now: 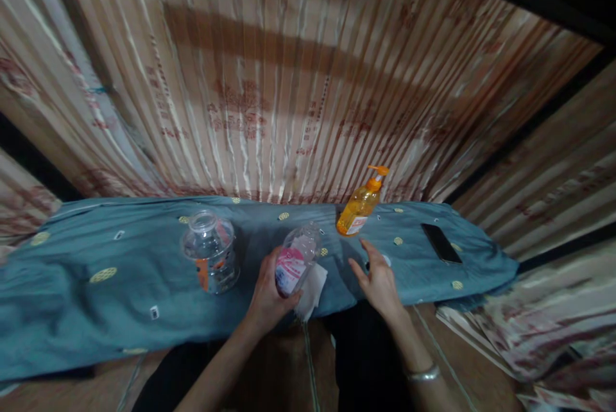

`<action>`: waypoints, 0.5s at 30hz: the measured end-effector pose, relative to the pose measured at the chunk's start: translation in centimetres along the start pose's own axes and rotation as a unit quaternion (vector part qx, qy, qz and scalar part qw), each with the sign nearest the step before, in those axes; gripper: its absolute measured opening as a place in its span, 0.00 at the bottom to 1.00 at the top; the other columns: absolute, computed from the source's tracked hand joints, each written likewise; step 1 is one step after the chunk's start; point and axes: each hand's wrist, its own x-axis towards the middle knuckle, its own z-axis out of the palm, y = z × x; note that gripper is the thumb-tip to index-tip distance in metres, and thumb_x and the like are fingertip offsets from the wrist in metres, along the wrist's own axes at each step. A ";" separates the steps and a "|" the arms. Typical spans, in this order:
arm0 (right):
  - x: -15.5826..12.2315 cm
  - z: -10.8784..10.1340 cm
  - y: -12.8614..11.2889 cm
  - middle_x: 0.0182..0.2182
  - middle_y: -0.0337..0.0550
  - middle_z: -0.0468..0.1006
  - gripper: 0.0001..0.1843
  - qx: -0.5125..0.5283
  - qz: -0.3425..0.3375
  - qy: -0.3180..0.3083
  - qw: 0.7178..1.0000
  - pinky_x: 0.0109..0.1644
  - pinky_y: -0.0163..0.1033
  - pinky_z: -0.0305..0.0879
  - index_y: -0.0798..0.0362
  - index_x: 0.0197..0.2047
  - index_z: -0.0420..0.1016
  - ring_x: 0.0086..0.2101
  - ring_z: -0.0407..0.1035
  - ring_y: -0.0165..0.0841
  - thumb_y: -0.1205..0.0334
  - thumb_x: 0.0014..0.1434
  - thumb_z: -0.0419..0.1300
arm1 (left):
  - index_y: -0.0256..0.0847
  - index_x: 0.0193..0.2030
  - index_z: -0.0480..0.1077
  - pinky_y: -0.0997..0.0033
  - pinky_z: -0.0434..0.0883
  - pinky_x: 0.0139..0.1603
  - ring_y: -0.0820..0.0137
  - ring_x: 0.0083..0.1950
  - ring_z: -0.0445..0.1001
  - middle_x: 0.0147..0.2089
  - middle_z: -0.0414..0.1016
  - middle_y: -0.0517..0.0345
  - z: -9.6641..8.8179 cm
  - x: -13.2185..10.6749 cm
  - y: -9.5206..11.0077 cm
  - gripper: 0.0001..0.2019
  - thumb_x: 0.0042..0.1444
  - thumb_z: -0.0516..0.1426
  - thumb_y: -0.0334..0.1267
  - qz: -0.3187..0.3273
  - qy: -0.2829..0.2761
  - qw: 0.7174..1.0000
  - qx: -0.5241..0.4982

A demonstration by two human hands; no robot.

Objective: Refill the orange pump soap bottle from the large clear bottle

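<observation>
A clear plastic bottle [292, 266] with a pink and white label is in my left hand [270, 290], its neck tilted away to the right. My right hand [380, 280] is open over the cloth, thumb and forefinger apart, with nothing between them. Partly hidden under its fingers lies a small round white thing [387, 260], too covered to name. Just beyond that hand stands an orange pump bottle [359, 210] with a white label. Beside my left hand, a crumpled white tissue [314, 290] lies at the cloth's front edge.
A clear plastic jar [214, 264] with an orange pattern stands on the left of the teal cloth [139, 271]. Toward the right end lies a black phone [441, 243]. Pleated printed curtains [289, 78] hang behind the surface and at the sides.
</observation>
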 end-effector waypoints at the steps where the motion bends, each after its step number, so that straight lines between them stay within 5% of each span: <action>1: 0.2 0.2 -0.9 0.66 0.66 0.80 0.36 0.017 -0.009 0.008 1.000 0.74 0.69 0.69 0.57 0.69 0.76 0.66 0.75 0.59 0.39 0.69 0.60 | 0.47 0.72 0.65 0.42 0.70 0.75 0.49 0.71 0.76 0.68 0.77 0.45 0.1 0.0 0.0 0.45 0.44 0.71 0.39 0.000 0.003 1.000 -0.001; 4: 0.7 0.6 -3.2 0.66 0.64 0.81 0.37 0.072 0.012 0.007 0.997 0.76 0.71 0.66 0.54 0.67 0.78 0.67 0.74 0.59 0.34 0.67 0.63 | 0.46 0.74 0.61 0.40 0.67 0.77 0.48 0.74 0.74 0.72 0.74 0.42 0.4 0.0 -0.2 0.49 0.45 0.71 0.40 -0.005 0.007 1.000 -0.005; 7: 0.3 1.1 -4.9 0.62 0.57 0.84 0.37 0.160 0.056 -0.064 0.983 0.74 0.68 0.69 0.48 0.66 0.79 0.64 0.78 0.56 0.34 0.63 0.69 | 0.45 0.76 0.57 0.40 0.67 0.77 0.48 0.76 0.72 0.76 0.70 0.39 0.5 0.1 -0.5 0.51 0.46 0.72 0.42 -0.010 -0.002 1.000 -0.014; 12: -1.4 3.1 -7.8 0.66 0.51 0.83 0.50 0.385 0.080 -0.232 0.890 0.71 0.58 0.73 0.45 0.68 0.76 0.65 0.78 0.51 0.36 0.47 0.82 | 0.44 0.75 0.61 0.39 0.73 0.70 0.50 0.68 0.78 0.71 0.74 0.41 1.0 -0.2 -0.8 0.44 0.54 0.72 0.47 0.002 -0.042 0.998 -0.036; 15: -1.9 4.6 -9.2 0.55 0.49 0.89 0.49 0.421 0.105 -0.281 0.856 0.66 0.55 0.77 0.49 0.59 0.82 0.55 0.84 0.49 0.37 0.38 0.86 | 0.44 0.74 0.66 0.37 0.76 0.66 0.50 0.64 0.79 0.69 0.75 0.42 1.6 -0.6 -0.8 0.37 0.62 0.69 0.51 0.016 -0.065 0.997 -0.045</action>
